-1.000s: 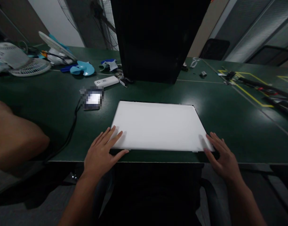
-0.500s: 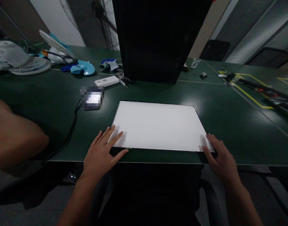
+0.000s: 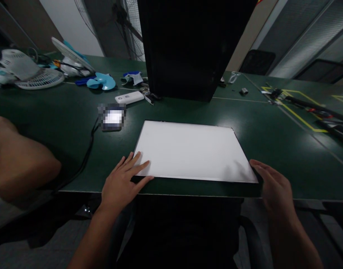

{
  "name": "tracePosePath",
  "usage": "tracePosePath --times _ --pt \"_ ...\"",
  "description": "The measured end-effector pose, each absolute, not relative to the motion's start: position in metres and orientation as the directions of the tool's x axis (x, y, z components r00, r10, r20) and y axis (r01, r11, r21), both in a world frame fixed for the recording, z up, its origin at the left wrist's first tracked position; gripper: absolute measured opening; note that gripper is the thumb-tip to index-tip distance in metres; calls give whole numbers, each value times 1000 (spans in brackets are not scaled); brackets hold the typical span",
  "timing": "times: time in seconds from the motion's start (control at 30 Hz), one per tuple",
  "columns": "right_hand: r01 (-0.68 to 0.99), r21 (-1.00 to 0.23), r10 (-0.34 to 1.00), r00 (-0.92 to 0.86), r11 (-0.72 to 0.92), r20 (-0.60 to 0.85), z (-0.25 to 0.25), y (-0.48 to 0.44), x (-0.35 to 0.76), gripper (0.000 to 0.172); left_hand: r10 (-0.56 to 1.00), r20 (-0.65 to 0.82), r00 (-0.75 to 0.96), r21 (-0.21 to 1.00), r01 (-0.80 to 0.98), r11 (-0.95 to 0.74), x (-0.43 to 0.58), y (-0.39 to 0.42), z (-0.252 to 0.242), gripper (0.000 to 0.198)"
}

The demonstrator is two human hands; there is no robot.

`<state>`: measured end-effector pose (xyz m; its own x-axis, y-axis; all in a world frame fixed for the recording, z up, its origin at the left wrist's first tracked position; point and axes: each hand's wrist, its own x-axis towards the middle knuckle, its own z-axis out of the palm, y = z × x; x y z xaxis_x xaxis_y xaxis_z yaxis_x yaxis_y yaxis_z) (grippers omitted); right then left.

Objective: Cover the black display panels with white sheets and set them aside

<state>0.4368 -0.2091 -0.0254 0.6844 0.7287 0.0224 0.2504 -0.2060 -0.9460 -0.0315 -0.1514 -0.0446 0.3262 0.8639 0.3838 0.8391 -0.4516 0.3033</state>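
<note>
A flat white rectangular panel (image 3: 188, 151) with a thin dark edge lies on the green table, close to its front edge. My left hand (image 3: 123, 179) rests with fingers spread over the panel's near left corner; two fingertips touch the white face and the thumb lies along the front edge. At the right side edge, near the front corner, my right hand (image 3: 275, 185) is closed, its fingertips drawn together on the panel's rim. The undersides of its fingers are hidden from me.
A black upright screen or box (image 3: 185, 48) stands behind the panel. To the left are a blurred-out device (image 3: 112, 117) with a black cable, a white power bank (image 3: 129, 97), blue fan blades (image 3: 101, 81) and fan parts (image 3: 42, 78). Another person's arm (image 3: 25, 160) leans at far left.
My right hand has left the panel's top face, shifted slightly right and brought its fingers together at the side edge. My left hand stays on its corner.
</note>
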Motion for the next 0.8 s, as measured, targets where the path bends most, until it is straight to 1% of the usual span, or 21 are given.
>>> tracePosePath --times 0.03,0.07,0.13,0.2,0.27,0.33,0.5,0.63,0.7,0.73,0.8 --pt "124 -977 707 706 -172 -35 -20 -207 436 43 865 381 327 304 839 -451 -32 -151 -45 57" --pt "36 -991 702 709 -125 -63 -15 -207 437 42 866 378 328 303 840 -450 -32 -151 -45 58" --pt "-95 -992 715 688 -80 -124 -8 -207 442 43 870 370 327 301 843 -445 -32 -151 -45 60" --pt "-197 -974 729 650 -110 -213 -4 -209 447 51 873 368 321 308 843 -440 -33 -151 -45 61" --pt "-260 -953 710 640 -158 -293 -2 -212 450 60 872 369 321 319 838 -443 -34 -151 -45 60" --pt "-289 -941 691 644 -178 -329 -1 -215 450 65 870 372 324 329 830 -450 -35 -151 -45 59" --pt "-239 -951 802 519 -195 -295 -3 -224 443 54 860 375 346 321 822 -470 -36 -152 -45 53" --pt "-266 -932 795 494 -247 -352 -10 -237 439 59 844 405 351 304 819 -487 -35 -154 -39 48" --pt "-295 -919 773 506 -261 -382 -15 -246 440 61 825 491 281 300 834 -463 -31 -160 -35 48" --pt "-304 -915 760 519 -264 -391 -17 -250 441 62 800 562 208 306 847 -435 -28 -164 -33 48" --pt "-312 -913 728 557 -262 -399 -21 -260 446 61 682 731 29 334 856 -394 -15 -176 -32 44"
